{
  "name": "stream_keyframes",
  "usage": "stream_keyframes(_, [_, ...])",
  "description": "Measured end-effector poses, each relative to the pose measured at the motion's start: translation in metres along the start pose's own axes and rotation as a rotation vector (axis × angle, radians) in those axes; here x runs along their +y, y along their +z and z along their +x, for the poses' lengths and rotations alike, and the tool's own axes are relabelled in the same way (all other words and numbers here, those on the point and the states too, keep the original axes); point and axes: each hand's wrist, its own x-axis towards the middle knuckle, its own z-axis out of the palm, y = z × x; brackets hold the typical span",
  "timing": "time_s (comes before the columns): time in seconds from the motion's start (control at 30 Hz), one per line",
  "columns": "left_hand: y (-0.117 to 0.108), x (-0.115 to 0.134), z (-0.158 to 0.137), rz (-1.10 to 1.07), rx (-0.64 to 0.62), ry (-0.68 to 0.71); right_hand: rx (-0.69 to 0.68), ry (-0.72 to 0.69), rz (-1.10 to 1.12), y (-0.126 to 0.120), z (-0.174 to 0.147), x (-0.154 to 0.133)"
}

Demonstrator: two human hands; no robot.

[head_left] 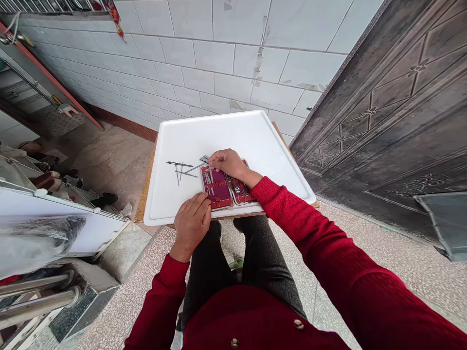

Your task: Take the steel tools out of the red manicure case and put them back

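Observation:
An opened manicure case (222, 200) with a purple-red lining lies on a white tray (233, 131). Slim metal tools sit in loops in its left half; the right half holds a nail clipper (237, 189) and small scissors (241, 198). My right hand (226, 163) is over the top of the case, thumb and fingers pinched on a slim metal manicure tool (210, 174) at the left half; its exact kind is unclear. My left hand (193, 221) grips the lower left edge of the case. Left of the case lie several loose thin dark tools (180, 164), some crossing each other.
The tray rests on a wooden board (146, 194) above my knees. A white tiled wall (215, 53) stands beyond it and a dark metal door (383, 112) to the right. Shelves with shoes (47, 179) are at the left.

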Motion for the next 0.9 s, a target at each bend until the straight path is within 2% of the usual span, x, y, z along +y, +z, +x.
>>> stream_keyframes(0.4, [0.001,0.001,0.000,0.014,0.008,0.003,-0.013,-0.050,-0.298,0.001,-0.007,-0.010])
stream_keyframes(0.77, [-0.001,0.001,0.002,0.037,0.019,0.036,-0.070,-0.119,-0.492,0.001,-0.013,-0.016])
stream_keyframes(0.9, [-0.001,0.001,0.001,0.037,0.016,0.038,-0.088,-0.113,-0.480,0.002,-0.013,-0.017])
